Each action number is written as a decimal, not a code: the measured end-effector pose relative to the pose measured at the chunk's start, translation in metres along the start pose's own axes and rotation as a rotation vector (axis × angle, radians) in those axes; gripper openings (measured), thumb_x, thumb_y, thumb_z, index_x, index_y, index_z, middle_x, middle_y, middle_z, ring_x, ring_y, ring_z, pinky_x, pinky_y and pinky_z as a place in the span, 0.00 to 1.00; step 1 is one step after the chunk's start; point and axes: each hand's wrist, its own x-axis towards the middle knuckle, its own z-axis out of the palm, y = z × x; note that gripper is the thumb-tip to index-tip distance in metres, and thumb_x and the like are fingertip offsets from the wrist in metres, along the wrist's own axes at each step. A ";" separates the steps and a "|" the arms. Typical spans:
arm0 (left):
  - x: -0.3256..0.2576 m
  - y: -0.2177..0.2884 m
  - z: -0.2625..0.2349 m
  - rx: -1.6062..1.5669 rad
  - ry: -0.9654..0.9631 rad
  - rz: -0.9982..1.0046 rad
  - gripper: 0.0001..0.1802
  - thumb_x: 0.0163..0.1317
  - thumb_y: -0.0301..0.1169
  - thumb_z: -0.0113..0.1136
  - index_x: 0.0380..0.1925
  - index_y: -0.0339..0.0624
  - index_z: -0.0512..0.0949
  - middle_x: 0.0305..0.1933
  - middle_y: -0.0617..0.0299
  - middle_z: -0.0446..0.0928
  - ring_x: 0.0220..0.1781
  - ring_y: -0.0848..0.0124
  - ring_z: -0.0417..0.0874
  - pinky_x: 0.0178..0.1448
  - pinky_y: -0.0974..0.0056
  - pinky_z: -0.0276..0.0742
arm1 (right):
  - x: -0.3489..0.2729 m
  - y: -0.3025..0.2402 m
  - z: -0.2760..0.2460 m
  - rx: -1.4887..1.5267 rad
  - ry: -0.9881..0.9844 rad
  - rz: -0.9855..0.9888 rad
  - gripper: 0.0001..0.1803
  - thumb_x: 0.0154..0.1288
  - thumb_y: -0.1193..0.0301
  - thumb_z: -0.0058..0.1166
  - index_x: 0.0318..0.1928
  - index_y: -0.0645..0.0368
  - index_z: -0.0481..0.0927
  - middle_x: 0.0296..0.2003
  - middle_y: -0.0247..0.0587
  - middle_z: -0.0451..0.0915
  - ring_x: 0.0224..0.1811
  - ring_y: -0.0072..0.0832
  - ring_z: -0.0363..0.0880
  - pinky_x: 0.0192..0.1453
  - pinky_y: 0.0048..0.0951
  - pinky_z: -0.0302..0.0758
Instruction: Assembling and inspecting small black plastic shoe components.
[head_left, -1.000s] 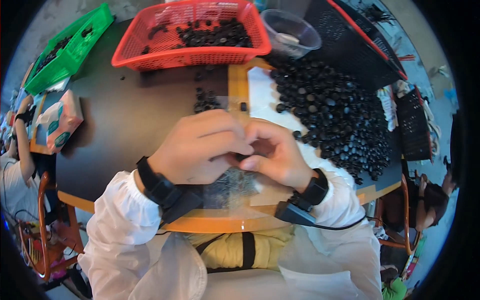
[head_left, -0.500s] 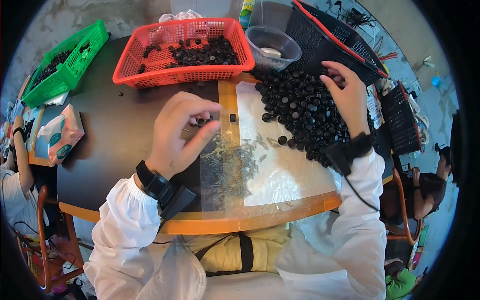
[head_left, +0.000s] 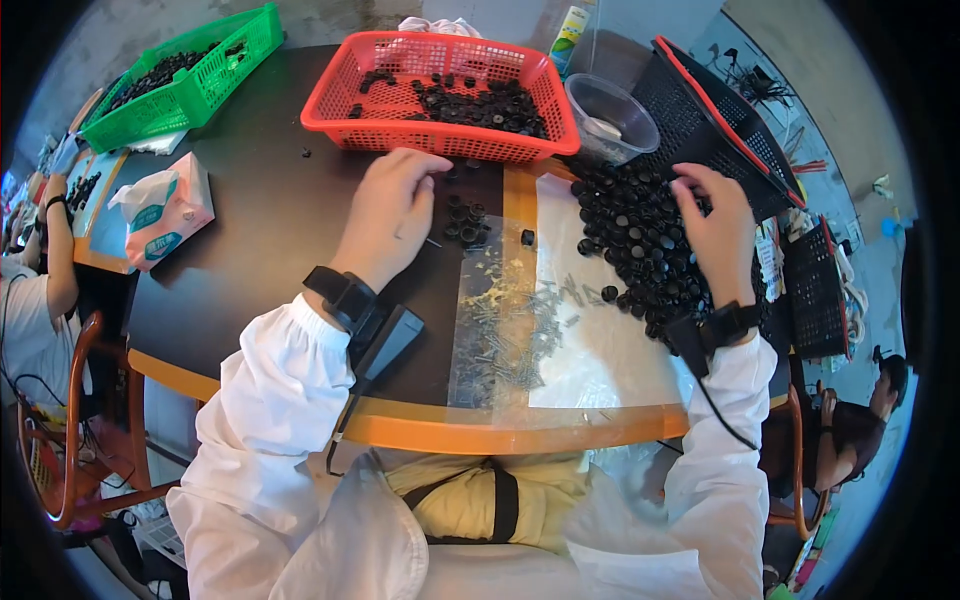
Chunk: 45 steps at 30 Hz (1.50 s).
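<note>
My left hand (head_left: 392,215) hovers over the dark tabletop just below the red basket (head_left: 440,132). Its forefinger stretches out, the thumb a little apart from it, and nothing shows between them. A few small black round caps (head_left: 466,220) lie beside that hand. Over the large heap of black caps (head_left: 640,235) at the right, my right hand (head_left: 722,222) has its fingers curled, thumb and forefinger close together; whatever is in them is hidden. Slim greyish pins (head_left: 515,335) are scattered between my hands, partly on a white sheet (head_left: 570,370). One cap (head_left: 527,238) stands alone near them.
Black parts partly fill the red basket and a green basket (head_left: 200,105). A clear plastic tub (head_left: 612,115) and a black basket (head_left: 690,110) stand behind the heap. A tissue pack (head_left: 165,210) lies at left. Other people sit at both sides.
The view has shifted, so the table sits further right. My left hand has moved away from the pins toward the red basket. On my right hand, thumb and forefinger have drawn closer over the heap.
</note>
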 end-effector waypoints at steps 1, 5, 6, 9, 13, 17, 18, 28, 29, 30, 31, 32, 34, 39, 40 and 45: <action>-0.003 -0.002 0.003 0.034 -0.015 0.101 0.13 0.63 0.19 0.51 0.46 0.37 0.79 0.46 0.53 0.78 0.48 0.56 0.79 0.56 0.61 0.74 | -0.002 -0.018 0.004 0.128 -0.041 -0.041 0.11 0.63 0.70 0.60 0.47 0.54 0.84 0.40 0.38 0.85 0.42 0.36 0.81 0.50 0.34 0.76; -0.005 -0.002 0.006 0.051 -0.109 0.231 0.16 0.60 0.15 0.52 0.46 0.37 0.81 0.48 0.51 0.76 0.52 0.53 0.78 0.59 0.57 0.74 | -0.009 -0.078 0.036 0.366 -0.284 -0.361 0.19 0.61 0.75 0.58 0.54 0.54 0.80 0.53 0.41 0.80 0.56 0.41 0.77 0.61 0.38 0.74; -0.006 -0.004 0.003 0.077 -0.140 0.265 0.15 0.59 0.15 0.53 0.46 0.36 0.81 0.47 0.51 0.76 0.51 0.53 0.79 0.57 0.57 0.75 | -0.009 -0.097 0.045 0.406 -0.325 -0.382 0.21 0.61 0.74 0.58 0.56 0.52 0.80 0.54 0.42 0.79 0.57 0.42 0.76 0.62 0.38 0.74; -0.005 -0.005 0.002 0.094 -0.216 0.231 0.13 0.59 0.18 0.56 0.44 0.36 0.81 0.44 0.52 0.77 0.47 0.54 0.80 0.52 0.58 0.76 | -0.007 -0.116 0.079 0.484 -0.321 -0.454 0.20 0.61 0.73 0.58 0.55 0.53 0.80 0.54 0.43 0.78 0.54 0.45 0.77 0.57 0.39 0.75; -0.004 0.001 -0.002 0.104 -0.188 0.217 0.11 0.58 0.20 0.59 0.41 0.35 0.82 0.40 0.53 0.77 0.42 0.56 0.80 0.47 0.58 0.77 | 0.000 -0.116 0.088 0.512 -0.395 -0.392 0.14 0.61 0.73 0.59 0.48 0.57 0.82 0.44 0.43 0.81 0.46 0.44 0.80 0.50 0.40 0.76; -0.005 0.010 -0.004 0.124 -0.215 0.138 0.10 0.56 0.23 0.59 0.39 0.35 0.82 0.35 0.54 0.77 0.38 0.58 0.81 0.45 0.59 0.77 | 0.002 -0.106 0.082 0.428 -0.399 -0.383 0.12 0.60 0.74 0.61 0.45 0.59 0.81 0.36 0.45 0.82 0.41 0.42 0.81 0.47 0.36 0.77; -0.005 0.010 -0.005 0.140 -0.226 0.133 0.10 0.56 0.24 0.59 0.38 0.36 0.83 0.34 0.54 0.78 0.37 0.59 0.81 0.44 0.59 0.77 | 0.002 -0.102 0.081 0.417 -0.385 -0.360 0.12 0.60 0.75 0.60 0.45 0.59 0.81 0.36 0.45 0.82 0.41 0.42 0.82 0.47 0.36 0.77; -0.004 0.011 -0.005 0.239 -0.164 0.158 0.10 0.59 0.27 0.57 0.39 0.40 0.83 0.33 0.58 0.79 0.37 0.60 0.80 0.44 0.58 0.76 | 0.012 -0.090 0.085 0.533 -0.428 -0.148 0.10 0.61 0.71 0.57 0.43 0.57 0.84 0.36 0.46 0.83 0.37 0.42 0.82 0.45 0.38 0.78; -0.004 0.010 -0.006 0.250 -0.153 0.160 0.10 0.59 0.27 0.57 0.39 0.41 0.83 0.33 0.58 0.80 0.38 0.59 0.80 0.45 0.58 0.76 | 0.012 -0.091 0.085 0.535 -0.428 -0.148 0.10 0.61 0.71 0.57 0.43 0.57 0.84 0.36 0.46 0.83 0.37 0.42 0.82 0.45 0.38 0.78; -0.004 0.010 -0.007 0.261 -0.142 0.162 0.10 0.59 0.27 0.57 0.40 0.41 0.83 0.34 0.59 0.81 0.38 0.59 0.80 0.45 0.57 0.76 | 0.012 -0.091 0.085 0.432 -0.416 -0.176 0.11 0.62 0.71 0.58 0.45 0.57 0.84 0.39 0.43 0.84 0.40 0.39 0.82 0.48 0.36 0.78; -0.004 0.010 -0.007 0.262 -0.142 0.162 0.10 0.59 0.27 0.57 0.40 0.41 0.83 0.34 0.59 0.81 0.38 0.59 0.80 0.45 0.57 0.76 | 0.012 -0.092 0.085 0.330 -0.402 -0.203 0.12 0.63 0.72 0.59 0.47 0.57 0.84 0.41 0.40 0.84 0.43 0.36 0.82 0.51 0.35 0.77; -0.004 0.008 -0.007 0.264 -0.131 0.154 0.10 0.59 0.28 0.58 0.40 0.42 0.83 0.34 0.59 0.81 0.38 0.59 0.80 0.44 0.57 0.76 | 0.013 -0.093 0.087 0.332 -0.402 -0.204 0.12 0.63 0.72 0.59 0.47 0.57 0.84 0.41 0.40 0.84 0.43 0.36 0.82 0.51 0.35 0.77; -0.004 0.007 -0.005 0.262 -0.124 0.149 0.11 0.60 0.28 0.58 0.41 0.42 0.83 0.33 0.59 0.81 0.37 0.59 0.80 0.44 0.58 0.76 | 0.013 -0.098 0.097 0.395 -0.297 -0.358 0.11 0.60 0.68 0.60 0.44 0.54 0.85 0.40 0.39 0.83 0.47 0.39 0.79 0.52 0.38 0.76; -0.006 0.008 -0.006 0.253 -0.159 0.041 0.12 0.61 0.28 0.57 0.44 0.43 0.82 0.33 0.57 0.82 0.36 0.60 0.81 0.43 0.58 0.77 | 0.018 -0.118 0.110 0.362 -0.398 -0.449 0.12 0.58 0.66 0.63 0.43 0.53 0.84 0.39 0.37 0.82 0.49 0.39 0.78 0.53 0.39 0.75; -0.005 0.010 -0.006 0.253 -0.161 0.041 0.12 0.61 0.28 0.57 0.44 0.43 0.82 0.33 0.57 0.82 0.36 0.60 0.81 0.43 0.58 0.77 | 0.020 -0.119 0.111 0.338 -0.450 -0.445 0.12 0.57 0.66 0.64 0.42 0.53 0.83 0.38 0.37 0.82 0.50 0.39 0.77 0.53 0.39 0.75; -0.004 0.009 -0.004 0.009 -0.226 -0.040 0.11 0.60 0.31 0.61 0.43 0.42 0.82 0.31 0.56 0.81 0.35 0.61 0.81 0.43 0.59 0.77 | 0.031 -0.122 0.087 0.376 -0.439 -0.390 0.11 0.56 0.67 0.64 0.40 0.55 0.82 0.37 0.38 0.82 0.45 0.41 0.79 0.48 0.40 0.77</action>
